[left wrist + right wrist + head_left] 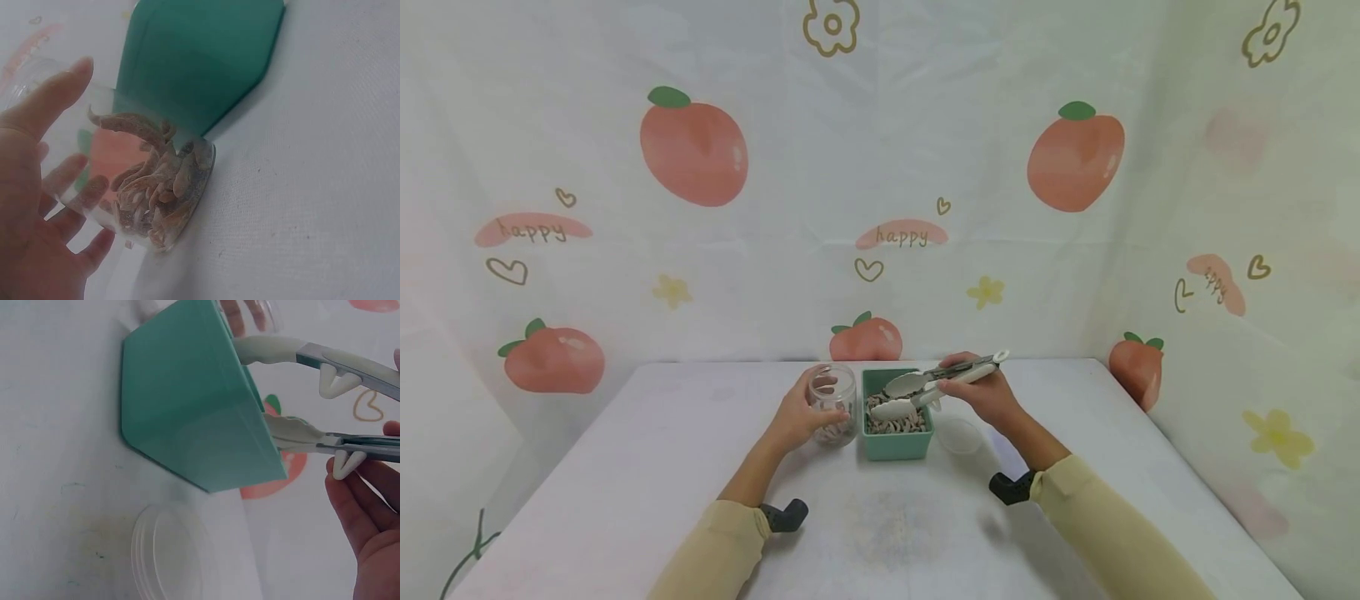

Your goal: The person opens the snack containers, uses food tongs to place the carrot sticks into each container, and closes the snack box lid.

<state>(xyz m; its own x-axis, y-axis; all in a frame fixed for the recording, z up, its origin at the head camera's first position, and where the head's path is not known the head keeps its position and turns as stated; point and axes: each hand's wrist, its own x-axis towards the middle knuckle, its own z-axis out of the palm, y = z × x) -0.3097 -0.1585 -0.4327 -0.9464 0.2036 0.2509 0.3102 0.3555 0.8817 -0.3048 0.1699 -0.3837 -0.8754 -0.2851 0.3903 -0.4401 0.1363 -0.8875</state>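
A clear jar [834, 405] [134, 175] stands on the white table, partly filled with brownish candied pieces [159, 187]. My left hand [801, 412] [37, 206] grips it round the side. Right beside it sits a green square box [896, 417] [200, 62] [194, 406] holding more of the pieces [895, 423]. My right hand [981, 392] [369, 506] holds white tongs [925, 387] [312, 394], whose spoon tips stand apart over the box with nothing between them.
A clear round lid [958, 435] [172, 556] lies on the table [662, 467] just right of the box. Printed cloth with peaches hangs behind and to the right. The table's near half is bare.
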